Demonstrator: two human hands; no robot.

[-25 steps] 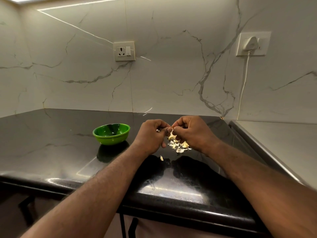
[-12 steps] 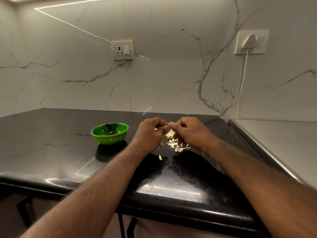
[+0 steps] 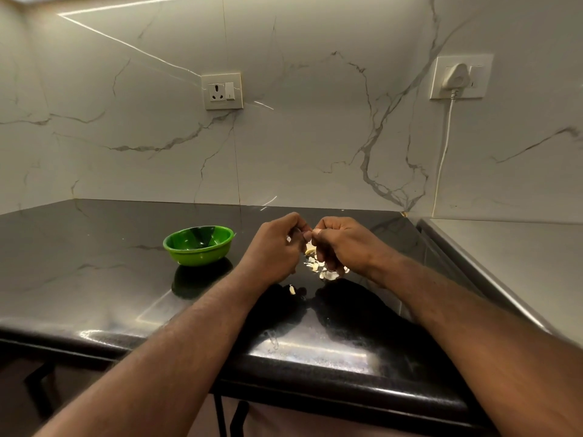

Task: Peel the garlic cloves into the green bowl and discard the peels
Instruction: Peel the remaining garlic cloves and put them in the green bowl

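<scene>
Left hand (image 3: 274, 249) and right hand (image 3: 345, 244) fingers curled, tips meeting, pinching garlic clove (image 3: 310, 247) between them above black worktop (image 3: 94, 266), loose peels (image 3: 328, 274) under right hand, one scrap (image 3: 292, 289) nearer, green bowl (image 3: 202, 256) left, apart from hands

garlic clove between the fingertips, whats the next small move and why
Probably pull the skin off and let it drop. The left hand and right hand both pinch the garlic clove right above the peels, while the green bowl sits apart to the left.

green bowl (image 3: 198, 245), black countertop (image 3: 94, 266), white grey-veined marble wall (image 3: 299, 137)
</scene>
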